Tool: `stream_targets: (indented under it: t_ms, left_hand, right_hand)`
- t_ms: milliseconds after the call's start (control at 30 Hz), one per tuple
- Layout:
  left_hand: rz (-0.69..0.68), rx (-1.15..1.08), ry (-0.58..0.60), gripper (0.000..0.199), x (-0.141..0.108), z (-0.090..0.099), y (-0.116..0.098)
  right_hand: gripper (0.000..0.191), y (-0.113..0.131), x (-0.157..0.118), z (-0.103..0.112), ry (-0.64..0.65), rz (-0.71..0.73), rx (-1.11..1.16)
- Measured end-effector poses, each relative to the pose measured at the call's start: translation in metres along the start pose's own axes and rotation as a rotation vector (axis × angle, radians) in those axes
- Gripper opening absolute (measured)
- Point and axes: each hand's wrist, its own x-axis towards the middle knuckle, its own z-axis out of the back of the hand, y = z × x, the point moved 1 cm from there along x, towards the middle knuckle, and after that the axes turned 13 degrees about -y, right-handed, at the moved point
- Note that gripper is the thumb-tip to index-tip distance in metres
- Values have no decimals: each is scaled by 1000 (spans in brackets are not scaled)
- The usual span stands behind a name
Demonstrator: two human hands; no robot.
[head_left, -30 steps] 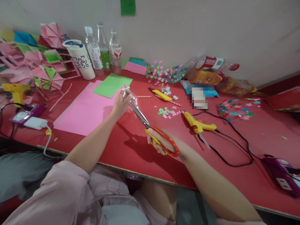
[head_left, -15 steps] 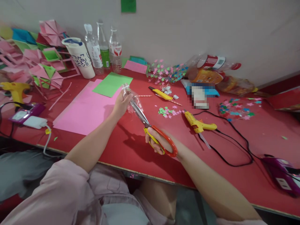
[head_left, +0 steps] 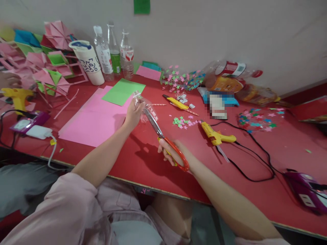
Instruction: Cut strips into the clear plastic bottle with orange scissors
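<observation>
My left hand [head_left: 134, 111] is closed around a clear plastic bottle piece [head_left: 148, 107], its neck pointing away from me. In my right hand [head_left: 168, 151] is a pair of scissors [head_left: 176, 149] with red and yellow handles. The blades reach the bottle's cut edge beside my left fingers and look closed or nearly so. Pink sheets of paper [head_left: 89, 119] lie just left of my left hand, with a green sheet [head_left: 124, 92] over their far corner.
A yellow glue gun [head_left: 217, 134] with a looping black cable lies right, near small paper stars [head_left: 184, 121] and a yellow cutter knife [head_left: 176, 102]. Upright bottles [head_left: 127, 56] and a white tumbler [head_left: 88, 63] stand behind. Another person's hand [head_left: 10, 81] is at far left.
The scissors' handles have come closer together as my right fingers squeezed. My right hand moved slightly left. Another person's hand has come further into view at the left.
</observation>
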Motion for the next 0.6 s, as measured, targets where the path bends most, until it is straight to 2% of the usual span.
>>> stream_targets:
  t_ms: [267,433,600]
  left_hand:
    - [67,7,9,10,-3,-2,-5]
    - [70,-43,-24,10,-4,-6,-4]
    - [81,-78,-49,12,-4,-7,-1]
  right_hand:
    - [58,8,-8,-1,-99,-41,-71]
    - [57,7,-8,-3,-139,-32,-87]
    - [58,8,-7,-3,-97,-9,-46]
